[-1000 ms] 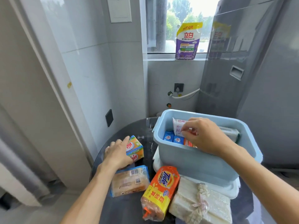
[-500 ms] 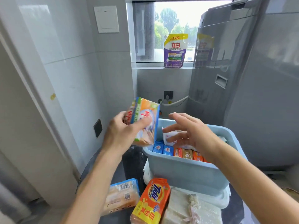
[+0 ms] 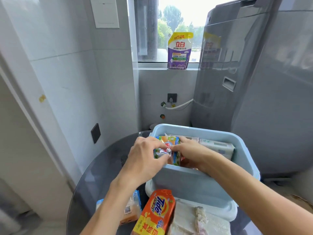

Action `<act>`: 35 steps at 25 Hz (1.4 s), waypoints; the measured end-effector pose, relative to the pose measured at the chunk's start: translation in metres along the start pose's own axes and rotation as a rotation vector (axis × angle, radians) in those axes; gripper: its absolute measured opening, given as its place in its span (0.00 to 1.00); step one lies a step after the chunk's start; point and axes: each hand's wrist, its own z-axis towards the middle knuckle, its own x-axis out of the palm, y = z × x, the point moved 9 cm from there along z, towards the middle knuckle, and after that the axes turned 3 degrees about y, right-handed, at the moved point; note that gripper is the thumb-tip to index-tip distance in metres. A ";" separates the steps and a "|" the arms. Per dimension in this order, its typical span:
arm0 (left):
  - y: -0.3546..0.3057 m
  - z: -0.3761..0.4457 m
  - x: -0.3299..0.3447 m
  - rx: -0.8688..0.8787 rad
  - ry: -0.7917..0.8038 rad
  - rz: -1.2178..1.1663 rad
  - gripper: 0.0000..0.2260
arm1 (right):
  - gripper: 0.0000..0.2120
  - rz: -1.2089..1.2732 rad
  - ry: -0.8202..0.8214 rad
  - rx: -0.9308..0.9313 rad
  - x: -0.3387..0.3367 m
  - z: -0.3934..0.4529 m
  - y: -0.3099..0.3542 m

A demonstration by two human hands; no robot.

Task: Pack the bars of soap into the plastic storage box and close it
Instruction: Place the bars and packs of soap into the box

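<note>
A: Progress, from the head camera? Where do the soaps stand?

B: Partway, I'd judge. The blue box (image 3: pixel 194 184) sits on the round glass table (image 3: pixel 94 175) and already holds several packs; a white wrapped pack (image 3: pixel 217 146) lies along its far right side.

A: And the hands?

B: Both are at the box's left end. The left hand (image 3: pixel 145 160) pinches the crinkled end of an orange-and-green soap pack (image 3: pixel 169 143), and the right hand (image 3: pixel 191 153) curls round the same pack from the other side, setting it inside.

A: What's left?

B: An orange Tide pack (image 3: pixel 157 212), a clear-wrapped bar (image 3: pixel 131 211) half hidden under the left forearm, and pale wrapped bars (image 3: pixel 199 219) wait on the table in front. The white lid (image 3: pixel 232 212) appears to lie beneath the box, so closing isn't yet done.
</note>
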 end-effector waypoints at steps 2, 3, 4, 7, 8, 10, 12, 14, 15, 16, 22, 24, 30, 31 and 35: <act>0.000 0.003 0.005 0.028 -0.004 0.050 0.11 | 0.18 -0.140 -0.055 -0.025 -0.004 0.006 -0.001; 0.000 0.005 0.008 0.035 -0.002 0.067 0.11 | 0.21 -0.267 -0.097 -0.036 -0.010 0.009 0.001; 0.001 0.006 0.010 0.040 -0.003 0.078 0.11 | 0.24 -0.407 -0.142 -0.048 -0.015 0.011 0.004; 0.004 0.003 0.013 0.053 -0.003 0.092 0.12 | 0.28 -0.564 -0.176 -0.081 -0.018 0.013 0.011; 0.004 0.001 0.013 0.057 -0.008 0.089 0.12 | 0.28 -0.541 -0.162 -0.080 -0.017 0.012 0.009; 0.003 -0.001 0.011 0.061 -0.025 0.086 0.15 | 0.26 -0.475 -0.166 -0.069 -0.020 0.010 0.004; 0.000 -0.002 0.011 0.075 -0.035 0.128 0.17 | 0.22 -0.440 -0.179 -0.046 -0.025 0.009 -0.001; -0.001 -0.002 0.012 0.093 -0.037 0.139 0.18 | 0.20 -0.348 -0.093 0.008 -0.016 0.010 -0.007; 0.000 -0.001 0.013 0.093 -0.030 0.107 0.18 | 0.19 -0.244 -0.021 0.055 -0.008 0.010 -0.011; 0.001 0.000 0.014 0.090 -0.017 0.063 0.18 | 0.18 -0.126 0.050 0.101 -0.001 0.008 -0.014; 0.004 0.000 0.012 0.094 -0.094 -0.028 0.11 | 0.13 0.141 0.172 0.154 0.006 0.003 -0.013; 0.004 -0.002 0.011 0.102 -0.127 -0.048 0.08 | 0.12 0.155 0.191 0.124 0.007 0.000 -0.011; 0.016 -0.002 0.003 0.009 -0.178 -0.303 0.11 | 0.10 0.245 0.142 -0.124 0.003 0.001 0.010; 0.017 -0.002 0.006 0.004 -0.178 -0.248 0.12 | 0.11 0.161 0.134 -0.142 0.006 0.001 0.011; 0.030 0.004 0.012 -0.030 -0.179 -0.171 0.19 | 0.15 -0.065 0.158 -0.203 0.018 0.004 0.016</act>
